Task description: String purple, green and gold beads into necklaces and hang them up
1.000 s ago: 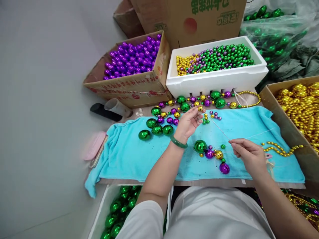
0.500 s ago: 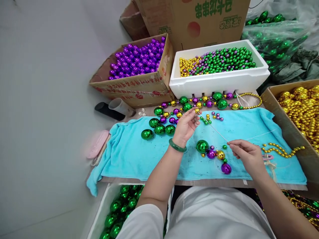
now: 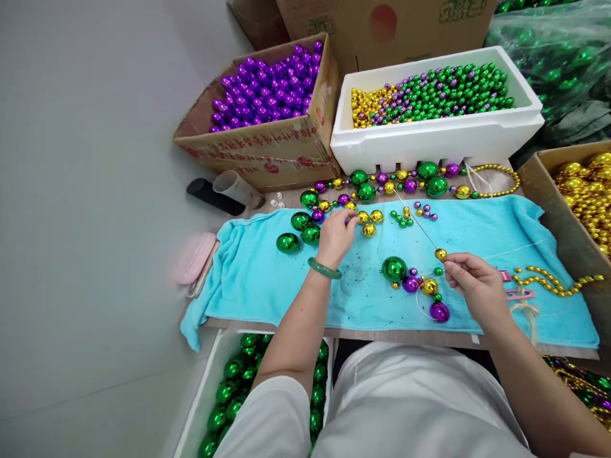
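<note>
My right hand (image 3: 472, 286) pinches the near end of a long thin needle (image 3: 415, 222) that slants up and away to the left; a small gold bead (image 3: 440, 254) sits on the needle right by my fingertips. My left hand (image 3: 337, 235), with a green bangle (image 3: 324, 270) on its wrist, reaches down to the loose purple and gold balls (image 3: 370, 222) on the turquoise towel (image 3: 477, 229), fingers curled among them; what they hold is hidden. A strung run of green, purple and gold balls (image 3: 410, 283) lies on the towel below the needle.
Behind the towel lie a finished bead garland (image 3: 405, 184), a cardboard box of purple balls (image 3: 267, 95) and a white foam box of small mixed beads (image 3: 429, 95). A box of gold balls (image 3: 587, 191) stands right, a bin of green balls (image 3: 238, 394) below left.
My left hand let go of the needle tip and dropped to the loose balls on the towel. A gold bead has slid down the needle to my right fingers. The view tilted down slightly.
</note>
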